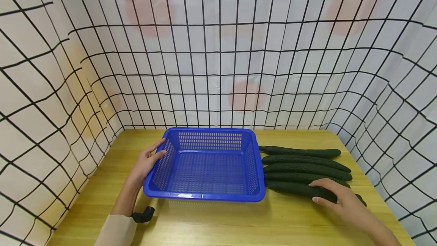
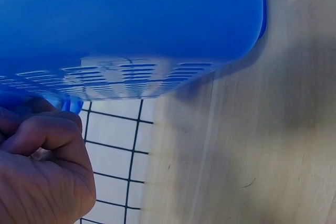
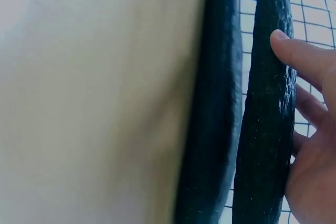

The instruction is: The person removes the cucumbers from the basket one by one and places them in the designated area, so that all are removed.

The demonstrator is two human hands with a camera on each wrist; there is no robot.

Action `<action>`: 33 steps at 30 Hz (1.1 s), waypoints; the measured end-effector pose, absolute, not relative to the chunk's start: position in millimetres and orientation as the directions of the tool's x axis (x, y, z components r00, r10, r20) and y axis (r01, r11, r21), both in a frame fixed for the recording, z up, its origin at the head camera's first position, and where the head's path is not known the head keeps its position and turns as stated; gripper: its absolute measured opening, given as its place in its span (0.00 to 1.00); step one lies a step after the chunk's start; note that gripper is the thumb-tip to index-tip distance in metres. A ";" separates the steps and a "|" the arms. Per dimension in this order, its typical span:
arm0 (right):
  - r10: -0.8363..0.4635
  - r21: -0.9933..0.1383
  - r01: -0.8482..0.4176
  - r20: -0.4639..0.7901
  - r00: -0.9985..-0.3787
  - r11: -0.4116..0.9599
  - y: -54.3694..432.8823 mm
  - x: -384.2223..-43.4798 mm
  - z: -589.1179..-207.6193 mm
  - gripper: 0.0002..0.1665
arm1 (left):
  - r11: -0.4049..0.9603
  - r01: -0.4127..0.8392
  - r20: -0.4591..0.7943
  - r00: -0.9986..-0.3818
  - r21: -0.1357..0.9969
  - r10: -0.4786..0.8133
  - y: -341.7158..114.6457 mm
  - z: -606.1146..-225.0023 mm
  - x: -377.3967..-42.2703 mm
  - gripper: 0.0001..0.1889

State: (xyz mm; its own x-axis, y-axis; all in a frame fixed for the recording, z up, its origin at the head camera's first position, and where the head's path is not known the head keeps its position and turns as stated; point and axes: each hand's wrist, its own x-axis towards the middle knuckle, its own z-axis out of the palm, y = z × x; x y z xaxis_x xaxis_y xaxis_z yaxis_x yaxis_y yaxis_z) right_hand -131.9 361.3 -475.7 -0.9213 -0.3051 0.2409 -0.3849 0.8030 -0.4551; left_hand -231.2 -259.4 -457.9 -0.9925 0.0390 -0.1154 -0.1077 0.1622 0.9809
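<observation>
My left hand [image 1: 145, 164] grips the left rim of a blue plastic basket [image 1: 204, 196], its thumb over the edge. In the left wrist view, the curled fingers [image 2: 50, 129] of that hand are beside the slotted basket wall [image 2: 136, 74]. To the right, my right hand [image 1: 341, 200] holds the nearest dark green cucumber [image 1: 290, 188]. The right wrist view shows the thumb against this cucumber [image 3: 265, 108] and the other fingers behind it. A second cucumber [image 3: 210, 108] lies closer to the tabletop, with a gap between the two.
Several more cucumbers [image 1: 307, 168] lie side by side, their left ends against or near the basket's right side. The wooden table [image 1: 205, 225] is bounded by black wire grid [image 1: 220, 52] backed with white sheeting at the back and both sides.
</observation>
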 end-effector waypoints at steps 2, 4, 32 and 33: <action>-0.305 -0.448 -0.391 0.255 -0.918 0.804 359.3 -129.3 -482.1 0.21 | 0.161 -0.113 -0.122 -0.992 0.980 0.043 -259.3 -457.8 -230.6 0.31; -0.298 -0.442 -0.392 0.268 -0.916 0.807 357.8 -127.8 -487.1 0.21 | 0.155 -0.117 -0.126 -0.991 0.981 0.048 -259.2 -458.1 -230.0 0.31; -0.374 -0.343 -0.500 0.371 -0.850 0.795 347.1 -128.4 -511.1 0.24 | 0.165 -0.119 -0.126 -0.992 0.979 0.031 -260.0 -460.3 -229.8 0.32; -0.379 -0.338 -0.508 0.381 -0.844 0.792 347.4 -129.3 -511.0 0.24 | 0.160 -0.120 -0.127 -0.991 0.980 0.034 -259.8 -459.9 -230.0 0.32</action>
